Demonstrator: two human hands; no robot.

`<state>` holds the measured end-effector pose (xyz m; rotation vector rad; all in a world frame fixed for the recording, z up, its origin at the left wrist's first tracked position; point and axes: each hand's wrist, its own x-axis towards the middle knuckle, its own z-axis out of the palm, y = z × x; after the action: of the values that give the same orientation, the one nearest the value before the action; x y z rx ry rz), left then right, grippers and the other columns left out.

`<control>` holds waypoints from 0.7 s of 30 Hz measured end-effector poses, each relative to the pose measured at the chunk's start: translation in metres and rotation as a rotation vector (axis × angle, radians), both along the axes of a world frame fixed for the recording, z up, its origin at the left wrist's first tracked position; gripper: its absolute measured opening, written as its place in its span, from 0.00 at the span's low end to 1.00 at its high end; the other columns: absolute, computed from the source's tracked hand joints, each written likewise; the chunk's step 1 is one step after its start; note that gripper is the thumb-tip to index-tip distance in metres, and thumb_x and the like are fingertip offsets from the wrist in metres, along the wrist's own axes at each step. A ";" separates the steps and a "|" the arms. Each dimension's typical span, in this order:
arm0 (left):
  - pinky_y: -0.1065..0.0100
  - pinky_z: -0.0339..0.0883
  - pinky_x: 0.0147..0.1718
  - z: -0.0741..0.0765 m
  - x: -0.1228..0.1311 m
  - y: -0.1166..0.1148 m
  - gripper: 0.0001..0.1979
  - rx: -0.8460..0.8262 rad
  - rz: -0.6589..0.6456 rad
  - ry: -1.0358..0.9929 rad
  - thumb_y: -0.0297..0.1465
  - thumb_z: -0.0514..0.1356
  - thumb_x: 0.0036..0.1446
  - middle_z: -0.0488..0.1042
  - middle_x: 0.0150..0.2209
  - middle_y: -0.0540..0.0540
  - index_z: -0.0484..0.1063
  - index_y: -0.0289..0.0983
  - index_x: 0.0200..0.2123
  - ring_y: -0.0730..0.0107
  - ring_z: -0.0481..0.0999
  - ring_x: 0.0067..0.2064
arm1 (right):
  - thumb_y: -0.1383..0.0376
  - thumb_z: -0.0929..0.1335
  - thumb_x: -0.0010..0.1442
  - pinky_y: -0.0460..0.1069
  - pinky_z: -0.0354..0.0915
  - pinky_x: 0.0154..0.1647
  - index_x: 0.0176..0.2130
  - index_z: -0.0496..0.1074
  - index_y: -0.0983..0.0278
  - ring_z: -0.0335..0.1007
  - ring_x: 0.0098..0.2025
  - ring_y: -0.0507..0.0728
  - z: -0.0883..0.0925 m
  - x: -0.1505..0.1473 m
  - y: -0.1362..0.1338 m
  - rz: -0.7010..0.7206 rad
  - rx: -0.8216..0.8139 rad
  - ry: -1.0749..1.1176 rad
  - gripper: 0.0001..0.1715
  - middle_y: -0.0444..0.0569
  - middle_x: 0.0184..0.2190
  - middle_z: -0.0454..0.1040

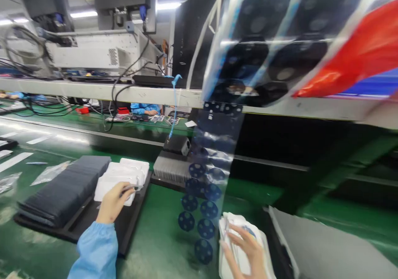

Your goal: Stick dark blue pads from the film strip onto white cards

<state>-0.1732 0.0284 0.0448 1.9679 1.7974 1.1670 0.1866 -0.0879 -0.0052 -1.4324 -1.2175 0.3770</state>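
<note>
My left hand [115, 202] is closed in a pinch over white plastic pieces [120, 175]. A small, thin, dark-edged thing shows at its fingertips, too blurred to name. Those white pieces lie overlapping in a black tray [127, 225], beside a long row of dark grey thin panels [66, 190]. At the lower right, my right hand [247, 250] rests with fingers apart over a stack of white pieces [264, 246], touching its upper face. A blue round patch shows on this stack, partly under the fingers.
A clear strip with dark blue round stickers [205, 208] hangs between my hands from the shelf edge [149, 94]. Behind it stand more grey panels [171, 167] and a black box [177, 144]. A grey sheet [329, 246] lies right. Another person's hand [151, 112] shows beyond the shelf.
</note>
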 end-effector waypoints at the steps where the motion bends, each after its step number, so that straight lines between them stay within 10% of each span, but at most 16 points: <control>1: 0.63 0.69 0.40 0.003 0.005 -0.002 0.10 0.021 -0.010 -0.118 0.41 0.60 0.55 0.78 0.36 0.45 0.71 0.40 0.35 0.59 0.76 0.39 | 0.53 0.69 0.57 0.59 0.68 0.49 0.52 0.63 0.58 0.71 0.49 0.65 -0.002 -0.004 -0.002 0.097 0.001 0.076 0.26 0.56 0.55 0.66; 6: 0.69 0.68 0.27 0.010 0.042 -0.014 0.19 -0.386 -0.410 -0.767 0.46 0.68 0.46 0.74 0.24 0.48 0.74 0.36 0.29 0.66 0.72 0.26 | 0.61 0.76 0.46 0.52 0.71 0.41 0.50 0.65 0.56 0.76 0.39 0.58 -0.008 -0.013 0.000 0.433 -0.228 0.356 0.32 0.49 0.44 0.74; 9: 0.64 0.70 0.36 0.011 0.071 -0.020 0.18 -0.644 -0.639 -0.714 0.45 0.67 0.49 0.78 0.36 0.40 0.79 0.35 0.35 0.59 0.77 0.36 | 0.67 0.73 0.50 0.52 0.71 0.40 0.53 0.65 0.58 0.76 0.36 0.57 0.003 -0.012 0.009 0.515 -0.320 0.373 0.32 0.43 0.30 0.76; 14: 0.58 0.62 0.53 0.006 0.111 -0.032 0.16 -0.703 -0.902 -0.656 0.44 0.69 0.46 0.72 0.53 0.36 0.82 0.35 0.30 0.47 0.70 0.54 | 0.68 0.70 0.56 0.51 0.72 0.45 0.45 0.73 0.58 0.77 0.39 0.57 0.026 -0.018 0.025 0.531 -0.228 0.152 0.15 0.46 0.34 0.78; 21: 0.72 0.65 0.27 -0.008 0.133 -0.043 0.22 -0.840 -0.588 -0.914 0.46 0.69 0.46 0.78 0.26 0.43 0.80 0.31 0.33 0.70 0.73 0.25 | 0.74 0.63 0.63 0.52 0.71 0.39 0.45 0.76 0.56 0.68 0.38 0.57 0.021 -0.027 0.028 0.082 0.397 -0.721 0.19 0.51 0.35 0.68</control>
<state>-0.0399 -0.0146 0.0367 1.0469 0.8809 0.7124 0.1597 -0.0594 0.0157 -1.1955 -1.8063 -0.3552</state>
